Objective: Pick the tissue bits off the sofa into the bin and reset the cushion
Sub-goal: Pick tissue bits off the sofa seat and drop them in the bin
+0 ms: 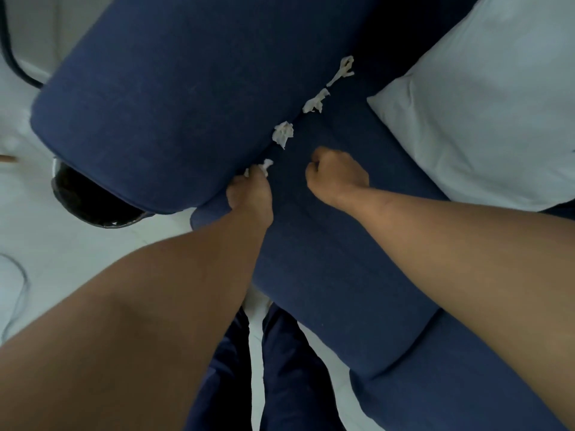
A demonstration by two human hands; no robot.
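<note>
Our left hand (pixel 249 189) pinches the nearest tissue bit (pixel 264 167) at the seam where the sofa's armrest (pixel 174 98) meets the seat (pixel 326 250), fingertips curled round the white scrap. Our right hand (pixel 336 177) hovers just beside it over the seat with its fingers curled into a loose fist; we see nothing held in it (though the palm side is turned away from us).

Beyond the left hand, three more tissue bits lie in a line along the same seam: a crumpled one (pixel 283 134) closest, then a torn piece (pixel 315 102), then a long twisted strip (pixel 343 70) farthest back. All three are apart from one another and from our hands.

To the right, a pale cushion (pixel 485 113) rests tilted on the seat against the sofa's back, well apart from the tissue bits. At the left, a dark round bin (pixel 90 200) stands on the white floor (pixel 77 253), partly tucked under the front end of the armrest. Our dark blue trouser legs (pixel 280 368) show below, close to the seat's front edge.
</note>
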